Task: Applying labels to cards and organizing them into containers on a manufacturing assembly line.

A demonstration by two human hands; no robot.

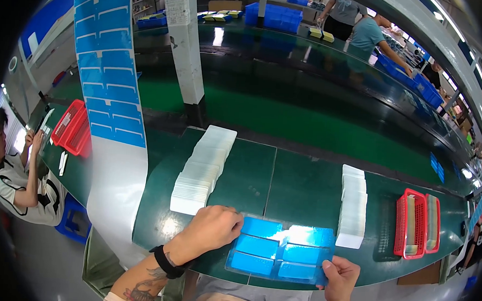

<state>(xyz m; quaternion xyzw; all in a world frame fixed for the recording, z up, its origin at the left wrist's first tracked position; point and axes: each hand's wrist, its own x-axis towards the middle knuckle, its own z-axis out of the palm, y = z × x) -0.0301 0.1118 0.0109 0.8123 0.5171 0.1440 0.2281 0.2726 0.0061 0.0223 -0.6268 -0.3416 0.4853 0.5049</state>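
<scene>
A clear-edged sheet of blue stickers [253, 245], set out in two columns of glossy rectangles, is held over the front edge of the green table. My left hand [217, 226] is closed at its upper left corner, fingertips partly hidden. With the thumb on top, my right hand [341, 278] pinches the lower right corner. Just beyond my left hand lies a long fanned stack of white cards [198, 173]. A second, narrower row of white cards [353, 207] lies beyond my right hand.
A long strip of blue stickers [112, 82] hangs at the left, its bare white backing [117, 181] trailing down. Red baskets with cards [407, 227] stand at the right, another red basket [72, 126] at the left. A white post [184, 42] rises behind the table. Other people work nearby.
</scene>
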